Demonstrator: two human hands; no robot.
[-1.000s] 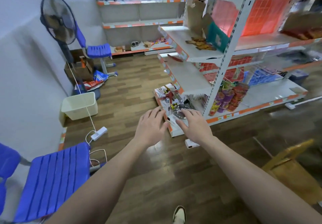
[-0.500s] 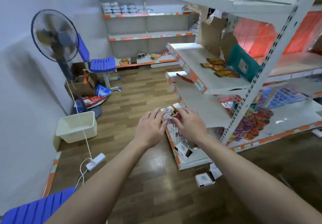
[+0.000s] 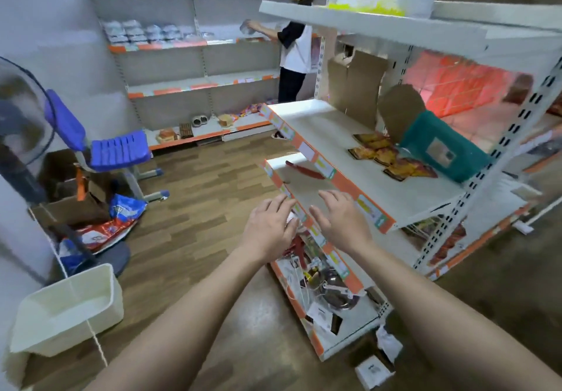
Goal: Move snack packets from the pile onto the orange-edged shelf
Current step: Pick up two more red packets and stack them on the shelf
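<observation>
Both grips are coming up from the pile (image 3: 322, 287) on the bottom shelf (image 3: 352, 326). A second ago they were reaching down into its clutter. Half a second ago they were lifting together around a small white-and-red packet. Now they are hovering at the front lip of the orange-edged shelf (image 3: 316, 234), one level higher. The left grip (image 3: 267, 229) is lying with its fingers loosely bent, and a scrap of white packet (image 3: 291, 222) is peeking out at its fingertips. I cannot tell whether it is actually pinching that packet. The right grip (image 3: 340, 223) is spreading its fingers nearly straight over the shelf board and is holding nothing that shows. I am judging that the lift is nearly finished and the set-down is coming next. The packet is showing only as a small, blurred white sliver, sitting between the two grips and right against the shelf's striped edge. Some red just below it may be belonging to the pile instead. A flat red item (image 3: 304, 171) is already lying farther back on the same board.
</observation>
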